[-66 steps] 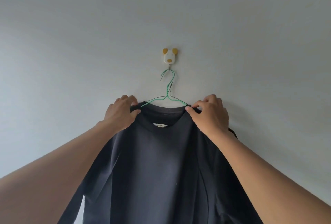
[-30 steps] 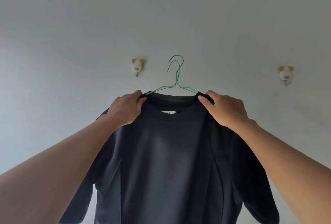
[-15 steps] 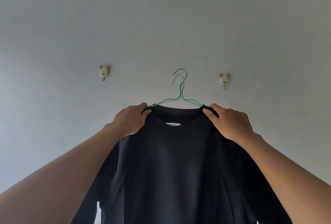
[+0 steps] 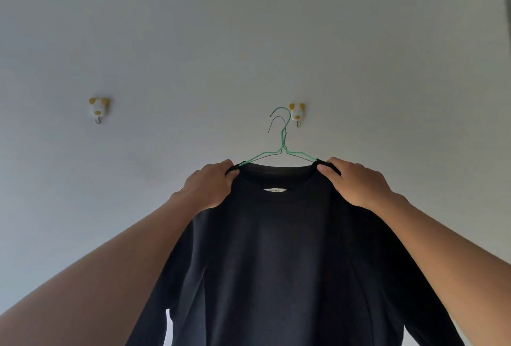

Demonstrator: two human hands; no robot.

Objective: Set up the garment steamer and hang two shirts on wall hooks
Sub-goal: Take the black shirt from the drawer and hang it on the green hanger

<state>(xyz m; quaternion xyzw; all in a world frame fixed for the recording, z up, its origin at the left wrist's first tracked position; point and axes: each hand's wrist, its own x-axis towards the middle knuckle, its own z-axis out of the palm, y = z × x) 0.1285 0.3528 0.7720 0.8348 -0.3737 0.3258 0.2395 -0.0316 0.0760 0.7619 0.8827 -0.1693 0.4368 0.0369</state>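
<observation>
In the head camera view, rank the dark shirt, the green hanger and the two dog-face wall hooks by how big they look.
1. dark shirt, by far the largest.
2. green hanger.
3. left wall hook and right wall hook: these look alike, so no ranking. The shirt and hanger are nearer the camera.

The shirt [image 4: 279, 257] runs off the bottom edge with its hem and sleeve ends unseen, its shoulders covered by the hands [image 4: 207, 188] [image 4: 356, 182], the hanger [image 4: 279, 149] arms vanish inside the collar, and the neck label [image 4: 275, 190] print is too small to read.
</observation>
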